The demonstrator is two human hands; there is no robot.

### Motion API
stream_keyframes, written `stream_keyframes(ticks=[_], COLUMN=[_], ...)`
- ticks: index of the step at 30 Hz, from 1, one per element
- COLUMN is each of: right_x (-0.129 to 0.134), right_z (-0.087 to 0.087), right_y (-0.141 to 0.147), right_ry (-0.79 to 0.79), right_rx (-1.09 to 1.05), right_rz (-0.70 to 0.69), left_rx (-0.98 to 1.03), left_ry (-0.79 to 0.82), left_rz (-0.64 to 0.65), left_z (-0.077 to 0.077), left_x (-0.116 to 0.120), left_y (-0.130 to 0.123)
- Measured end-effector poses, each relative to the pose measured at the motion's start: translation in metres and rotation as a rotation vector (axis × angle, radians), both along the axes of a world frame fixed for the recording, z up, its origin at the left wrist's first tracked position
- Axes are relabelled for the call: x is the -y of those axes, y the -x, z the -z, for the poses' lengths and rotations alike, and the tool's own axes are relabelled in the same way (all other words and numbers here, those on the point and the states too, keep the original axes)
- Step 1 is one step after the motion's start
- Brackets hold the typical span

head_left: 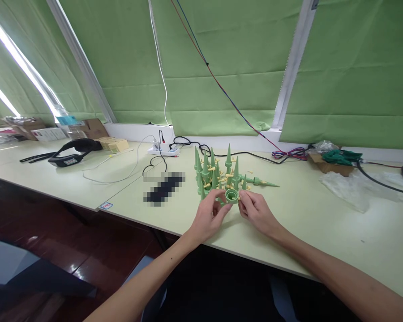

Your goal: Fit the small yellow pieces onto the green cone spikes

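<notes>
Between my hands is a green plastic watering spike [232, 196], its round hollow socket facing me. My left hand [211, 213] grips the socket's left side with thumb and fingers. At its right side my right hand [255, 209] pinches a small yellow piece, probably the valve, mostly covered by the fingertips. Just behind stand several more green spikes [206, 167], points up, with small yellow valves [229, 175] sticking out of their sides. One spike [268, 183] lies flat to the right of the group, its tip pointing right.
A pixelated dark object [164, 188] lies left of the spikes. Farther back are a power strip [164, 151], a black strap headset [72, 154] and yellow boxes [118, 145]. To the right are a cardboard box [331, 165] and clear plastic bags [347, 192].
</notes>
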State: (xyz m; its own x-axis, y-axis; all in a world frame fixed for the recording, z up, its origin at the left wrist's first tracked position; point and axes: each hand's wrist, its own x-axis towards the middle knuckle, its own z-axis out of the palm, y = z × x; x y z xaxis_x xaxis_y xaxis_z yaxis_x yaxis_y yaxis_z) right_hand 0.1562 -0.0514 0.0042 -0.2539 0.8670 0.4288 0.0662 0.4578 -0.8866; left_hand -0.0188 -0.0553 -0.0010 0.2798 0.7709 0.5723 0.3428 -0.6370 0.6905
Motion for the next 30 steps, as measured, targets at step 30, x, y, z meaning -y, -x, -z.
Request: stream_keyframes(ticks=[30], right_x=[-0.007], right_z=[0.003], right_y=[-0.001], right_ry=[-0.032], right_rx=[0.251], right_rz=[0.049], left_rx=[-0.118], left_ry=[-0.11], left_rz=[0.056], left_z=[0.003], left_x=[-0.004], left_y=[0.002])
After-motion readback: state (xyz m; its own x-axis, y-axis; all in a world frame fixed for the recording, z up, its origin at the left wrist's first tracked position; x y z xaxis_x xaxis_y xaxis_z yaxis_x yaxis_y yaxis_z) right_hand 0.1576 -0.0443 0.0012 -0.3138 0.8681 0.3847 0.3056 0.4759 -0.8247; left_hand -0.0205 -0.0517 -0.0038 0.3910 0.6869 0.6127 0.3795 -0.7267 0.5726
